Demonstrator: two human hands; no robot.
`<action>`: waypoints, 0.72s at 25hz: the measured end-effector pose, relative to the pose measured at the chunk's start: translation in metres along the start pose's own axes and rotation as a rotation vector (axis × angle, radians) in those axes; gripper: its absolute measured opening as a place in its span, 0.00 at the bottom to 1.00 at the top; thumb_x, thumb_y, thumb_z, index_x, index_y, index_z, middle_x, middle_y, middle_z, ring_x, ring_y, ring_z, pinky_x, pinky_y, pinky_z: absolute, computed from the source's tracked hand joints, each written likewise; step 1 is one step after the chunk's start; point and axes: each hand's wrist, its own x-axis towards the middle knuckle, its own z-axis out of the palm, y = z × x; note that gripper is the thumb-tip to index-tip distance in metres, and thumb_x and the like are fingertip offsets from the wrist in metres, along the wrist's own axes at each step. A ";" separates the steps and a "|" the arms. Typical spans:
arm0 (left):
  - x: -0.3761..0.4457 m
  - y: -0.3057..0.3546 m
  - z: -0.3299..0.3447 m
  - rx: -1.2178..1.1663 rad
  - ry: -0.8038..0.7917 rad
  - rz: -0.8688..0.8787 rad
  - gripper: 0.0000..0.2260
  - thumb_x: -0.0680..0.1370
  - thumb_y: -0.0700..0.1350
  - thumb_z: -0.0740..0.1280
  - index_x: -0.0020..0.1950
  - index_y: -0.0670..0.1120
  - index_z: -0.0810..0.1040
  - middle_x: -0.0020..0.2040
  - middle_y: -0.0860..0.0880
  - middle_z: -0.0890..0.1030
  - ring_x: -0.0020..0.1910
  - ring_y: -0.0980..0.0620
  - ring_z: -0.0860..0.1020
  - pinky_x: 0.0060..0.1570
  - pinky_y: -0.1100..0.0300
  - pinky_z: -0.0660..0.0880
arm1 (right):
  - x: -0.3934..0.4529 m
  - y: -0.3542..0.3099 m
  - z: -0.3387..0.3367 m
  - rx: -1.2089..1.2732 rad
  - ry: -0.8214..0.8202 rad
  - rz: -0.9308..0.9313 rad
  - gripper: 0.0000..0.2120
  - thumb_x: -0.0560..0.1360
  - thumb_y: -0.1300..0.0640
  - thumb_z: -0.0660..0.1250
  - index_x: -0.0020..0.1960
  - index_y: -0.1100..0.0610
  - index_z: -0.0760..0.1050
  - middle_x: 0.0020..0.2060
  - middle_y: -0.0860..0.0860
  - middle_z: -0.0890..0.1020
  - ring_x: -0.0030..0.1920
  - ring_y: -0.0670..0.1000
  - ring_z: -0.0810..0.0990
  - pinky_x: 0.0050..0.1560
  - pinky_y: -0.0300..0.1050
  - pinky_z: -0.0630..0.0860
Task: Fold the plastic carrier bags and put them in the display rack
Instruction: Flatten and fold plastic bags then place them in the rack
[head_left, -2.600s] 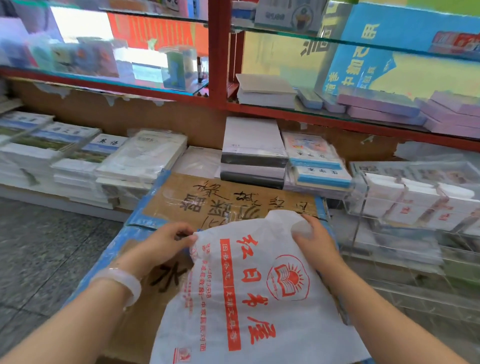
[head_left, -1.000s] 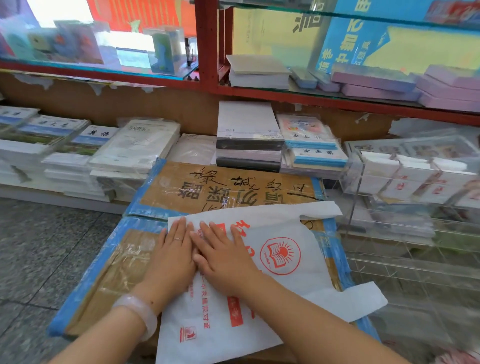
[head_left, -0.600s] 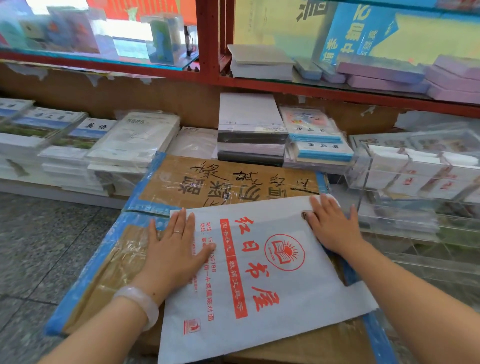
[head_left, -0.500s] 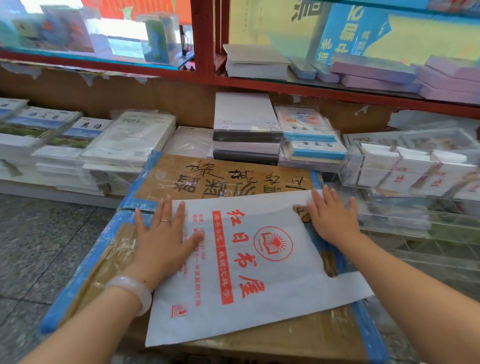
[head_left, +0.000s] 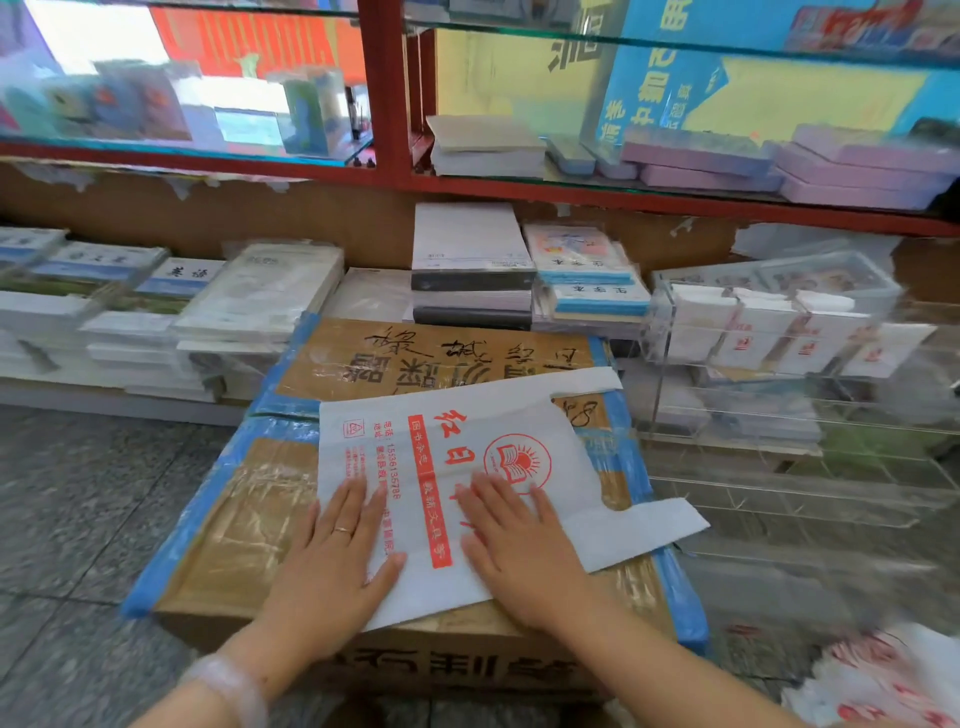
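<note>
The red shelving unit (head_left: 387, 104) fills the back of my view, its glass shelves holding stacked books and lilac boxes. Below it sit piles of wrapped books (head_left: 249, 296) on the left and a clear acrylic display rack (head_left: 779, 395) on the right, with folded white bags already standing in its upper compartment. In front of me is a cardboard box (head_left: 228, 525) bound in blue tape, with black handwriting across its far flap. The plastic carrier bag (head_left: 467, 410) lies flat on top of that box — white with red print and a round sun-and-book logo, its two handles reaching out to the right, the nearer one overhanging the box edge. My left hand (head_left: 332, 561) lies palm-down on the bag's near left edge, fingers straight and spread, a ring on one finger. My right hand (head_left: 519, 545) presses flat just beside it on the bag's middle — fingers extended, gripping nothing. A heap of loose bags (head_left: 883, 680) shows at the lower right.
</note>
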 end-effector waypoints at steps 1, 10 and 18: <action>-0.004 0.000 -0.001 0.010 -0.007 0.003 0.46 0.53 0.72 0.16 0.67 0.50 0.24 0.69 0.53 0.26 0.70 0.54 0.27 0.60 0.61 0.20 | -0.009 0.020 -0.003 -0.008 -0.062 0.051 0.46 0.61 0.35 0.16 0.76 0.49 0.35 0.74 0.44 0.36 0.74 0.45 0.33 0.70 0.50 0.30; -0.024 -0.018 -0.037 0.123 -0.386 0.194 0.54 0.62 0.77 0.60 0.66 0.57 0.22 0.66 0.51 0.22 0.67 0.50 0.23 0.67 0.52 0.27 | -0.062 0.095 -0.055 -0.080 -0.165 0.253 0.35 0.75 0.34 0.34 0.77 0.49 0.40 0.77 0.48 0.42 0.76 0.47 0.44 0.74 0.52 0.42; -0.056 -0.021 -0.036 -0.244 -0.036 0.183 0.22 0.80 0.48 0.62 0.72 0.58 0.61 0.73 0.52 0.65 0.67 0.58 0.69 0.65 0.63 0.68 | -0.110 0.077 -0.048 -0.224 -0.234 -0.048 0.45 0.72 0.41 0.67 0.77 0.44 0.40 0.76 0.50 0.51 0.75 0.51 0.54 0.72 0.48 0.57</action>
